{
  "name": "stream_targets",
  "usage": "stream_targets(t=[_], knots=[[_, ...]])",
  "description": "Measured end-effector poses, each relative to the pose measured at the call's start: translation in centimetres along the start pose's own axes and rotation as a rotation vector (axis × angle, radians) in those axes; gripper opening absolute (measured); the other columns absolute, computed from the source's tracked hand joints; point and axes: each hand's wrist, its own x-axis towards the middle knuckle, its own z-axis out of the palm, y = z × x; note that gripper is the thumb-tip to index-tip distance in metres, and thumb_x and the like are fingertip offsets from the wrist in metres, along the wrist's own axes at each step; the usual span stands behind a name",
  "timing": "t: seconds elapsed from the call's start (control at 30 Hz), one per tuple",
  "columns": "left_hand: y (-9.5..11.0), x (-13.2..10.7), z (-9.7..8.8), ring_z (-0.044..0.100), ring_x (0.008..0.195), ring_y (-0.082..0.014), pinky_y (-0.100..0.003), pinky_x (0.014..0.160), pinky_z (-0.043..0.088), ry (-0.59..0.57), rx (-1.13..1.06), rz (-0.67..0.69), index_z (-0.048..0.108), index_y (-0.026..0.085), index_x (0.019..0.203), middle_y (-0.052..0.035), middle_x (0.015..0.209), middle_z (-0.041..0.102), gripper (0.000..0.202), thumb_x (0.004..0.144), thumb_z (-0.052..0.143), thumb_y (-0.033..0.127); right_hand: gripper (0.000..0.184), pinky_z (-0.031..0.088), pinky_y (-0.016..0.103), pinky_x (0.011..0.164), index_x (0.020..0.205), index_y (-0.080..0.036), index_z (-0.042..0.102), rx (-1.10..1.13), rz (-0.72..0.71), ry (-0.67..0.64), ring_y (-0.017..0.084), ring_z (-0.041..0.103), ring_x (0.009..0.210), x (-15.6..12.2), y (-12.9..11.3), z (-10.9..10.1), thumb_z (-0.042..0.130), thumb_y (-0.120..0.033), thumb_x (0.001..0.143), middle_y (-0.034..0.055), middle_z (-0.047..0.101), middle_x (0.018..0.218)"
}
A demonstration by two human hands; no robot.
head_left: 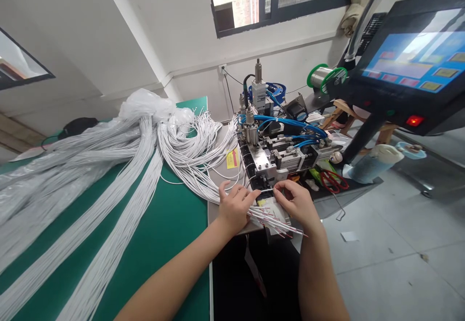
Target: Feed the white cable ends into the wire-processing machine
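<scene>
My right hand (297,203) pinches the end of a single white cable (268,190) between thumb and fingertips, just in front of a benchtop machine (267,158). The same cable runs leftward to the fingers of my left hand (235,209), which are bent over it and over a bundle of white cables (271,219). Reddish tips show on the bundle's free ends, which fan out below my right hand. Part of the bundle is hidden under my left palm. Metal cylinders and blue air tubes (308,126) sit on the machine.
Long white cables (134,190) and clear plastic wrap (145,103) cover much of the green table (174,258). A touchscreen (417,61) stands at right, near a solder wire spool (321,77), red-handled scissors (334,180) and a translucent container (376,163).
</scene>
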Motion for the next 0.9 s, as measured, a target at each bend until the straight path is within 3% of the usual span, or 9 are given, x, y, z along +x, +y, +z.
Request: stream_targets(t=[0.2, 0.4, 0.57, 0.77, 0.9], knots=[[-0.1, 0.2, 0.0, 0.057, 0.096, -0.0233, -0.050, 0.101, 0.020, -0.027, 0.032, -0.023, 0.062, 0.029, 0.117, -0.0036, 0.095, 0.066, 0.042, 0.077, 0.055, 0.018, 0.019, 0.037, 0.026, 0.060, 0.075, -0.019, 0.059, 0.079, 0.034, -0.001, 0.015, 0.050, 0.063, 0.9, 1.7, 0.8, 0.054, -0.032, 0.088, 0.0003, 0.057, 0.068], [-0.2, 0.1, 0.1, 0.058, 0.094, -0.0237, -0.052, 0.100, 0.021, -0.042, 0.069, -0.047, 0.066, 0.028, 0.114, -0.0034, 0.091, 0.065, 0.043, 0.072, 0.060, 0.017, 0.027, 0.032, 0.024, 0.055, 0.062, -0.019, 0.049, 0.440, 0.208, -0.053, 0.012, 0.040, 0.058, 1.5, 3.1, 2.2, 0.056, -0.037, 0.082, -0.0033, 0.044, 0.060], [-0.2, 0.1, 0.2, 0.058, 0.096, -0.0244, -0.053, 0.100, 0.021, -0.038, 0.065, -0.047, 0.066, 0.027, 0.113, -0.0041, 0.093, 0.066, 0.043, 0.072, 0.059, 0.015, 0.028, 0.027, 0.023, 0.049, 0.061, -0.019, 0.051, 0.724, 0.401, -0.047, 0.010, 0.033, 0.052, 1.2, 3.8, 3.3, 0.064, -0.041, 0.073, -0.0052, 0.040, 0.056], [-0.3, 0.0, 0.2, 0.058, 0.102, -0.0245, -0.054, 0.103, 0.018, -0.008, 0.026, -0.047, 0.066, 0.026, 0.110, -0.0040, 0.101, 0.068, 0.038, 0.075, 0.058, 0.015, 0.033, 0.030, 0.023, 0.052, 0.067, -0.017, 0.059, 0.642, 0.388, 0.007, 0.012, 0.041, 0.057, 0.2, 3.7, 2.4, 0.069, -0.048, 0.075, -0.0023, 0.050, 0.062], [-0.2, 0.0, 0.3, 0.058, 0.102, -0.0242, -0.053, 0.104, 0.019, 0.004, 0.023, -0.049, 0.066, 0.026, 0.109, -0.0034, 0.100, 0.069, 0.036, 0.075, 0.058, 0.014, 0.034, 0.032, 0.024, 0.054, 0.066, -0.018, 0.059, 0.568, 0.363, 0.084, 0.012, 0.043, 0.059, -0.3, 3.7, 1.4, 0.067, -0.049, 0.078, -0.0022, 0.049, 0.062]])
